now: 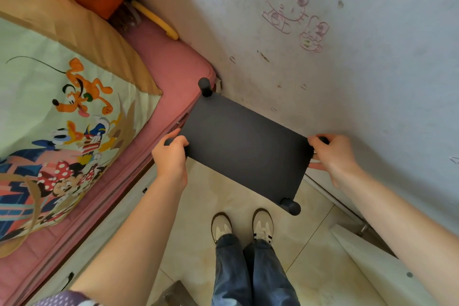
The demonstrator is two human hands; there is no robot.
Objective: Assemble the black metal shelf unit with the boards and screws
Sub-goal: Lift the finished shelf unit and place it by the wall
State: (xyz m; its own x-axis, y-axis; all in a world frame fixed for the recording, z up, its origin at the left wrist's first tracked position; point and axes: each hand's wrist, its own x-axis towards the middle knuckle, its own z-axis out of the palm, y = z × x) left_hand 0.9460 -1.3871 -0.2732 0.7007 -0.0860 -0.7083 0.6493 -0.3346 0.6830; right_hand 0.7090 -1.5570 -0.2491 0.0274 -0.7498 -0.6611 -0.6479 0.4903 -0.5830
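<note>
In the corner between bed and wall: black shelf unit [244, 149], seen from above, over the floor.
Look: flat matte top board, round black post ends [205, 86] at its corners.
Left hand [171, 155]: fingers curled round the corner post nearest the bed.
Right hand [330, 154]: gripping the corner post by the wall.
Floor [198, 208]: pale beige tiles.
Wall [347, 69]: scuffed, with pink cartoon drawings [288, 0].
Bed [171, 62]: pink mattress, cartoon blanket [62, 119].

The shelf unit [244, 149] at the frame's centre has a matt black, smooth top board and black rounded post ends. At left, the bedsheet [57, 117] is soft printed cloth over pink fabric. The floor tiles [198, 206] below look glossy beige, and the wall [347, 69] at upper right is rough, scuffed plaster.
</note>
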